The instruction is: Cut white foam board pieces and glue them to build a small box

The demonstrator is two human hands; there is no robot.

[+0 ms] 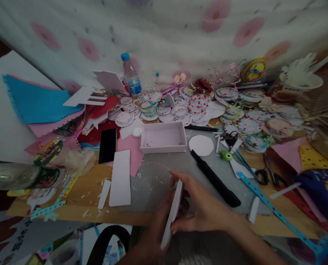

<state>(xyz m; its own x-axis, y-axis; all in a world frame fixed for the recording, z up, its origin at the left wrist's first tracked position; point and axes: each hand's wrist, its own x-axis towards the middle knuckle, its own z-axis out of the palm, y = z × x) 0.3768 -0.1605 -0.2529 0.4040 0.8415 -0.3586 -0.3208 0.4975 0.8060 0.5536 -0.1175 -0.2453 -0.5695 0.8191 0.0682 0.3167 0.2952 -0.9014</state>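
A flat white board piece [173, 215], seen almost edge-on and tilted, is held up at the table's front edge between my hands. My right hand [201, 206] grips it from the right, thumb near its lower part and fingers at its upper end. On the other side my left hand [155, 228], blurred and dark, closes around it, with its fingers partly hidden. Beyond them an open white box [164, 149] rests on the grey cutting mat [147, 176]. A black utility knife [216, 178] lies to the right, and a white rectangular panel [120, 178] to the left.
A phone [108, 145], a white paper disc [201, 145], scissors [266, 175] and a blue glue gun [318, 187] lie around the mat. Several stacks of decorated discs [198, 106] line the back, beside a water bottle [131, 75]. A plastic bottle [23, 176] lies at left.
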